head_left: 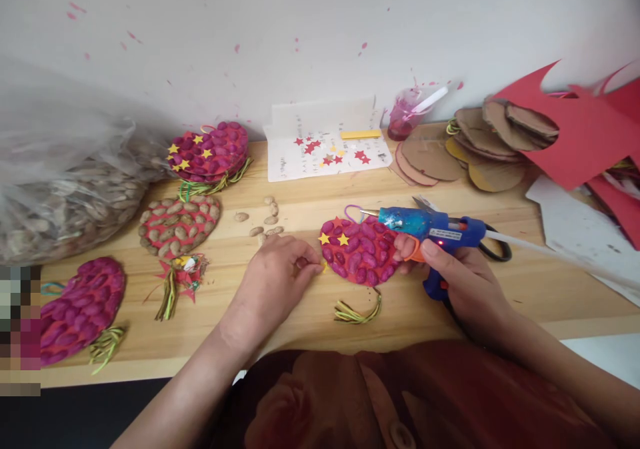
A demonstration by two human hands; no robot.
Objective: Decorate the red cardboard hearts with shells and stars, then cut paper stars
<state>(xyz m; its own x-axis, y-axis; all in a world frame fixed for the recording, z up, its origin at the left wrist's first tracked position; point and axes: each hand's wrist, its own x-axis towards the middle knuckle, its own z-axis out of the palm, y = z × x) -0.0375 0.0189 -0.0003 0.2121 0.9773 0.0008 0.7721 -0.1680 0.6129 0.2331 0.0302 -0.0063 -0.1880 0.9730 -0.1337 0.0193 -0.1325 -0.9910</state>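
Note:
My right hand [463, 282] grips a blue glue gun [430, 227], forefinger on its orange trigger, nozzle pointing left over a red heart-shaped piece [361, 252] covered in magenta shells with two yellow stars. My left hand [277, 279] rests on the wooden table [300, 329] just left of the heart, fingers pinched on a small yellow star at the heart's edge. A green and yellow tassel [357, 312] lies below the heart.
Three more shell hearts [210, 150] [179, 225] [80, 309] lie to the left beside a plastic bag of shells [65, 195]. Loose peanuts [265, 222], a star sheet [327, 149], a pink cup [406, 115], cardboard cut-outs [480, 149], red paper [575, 129] and scissors [495, 252] surround the work.

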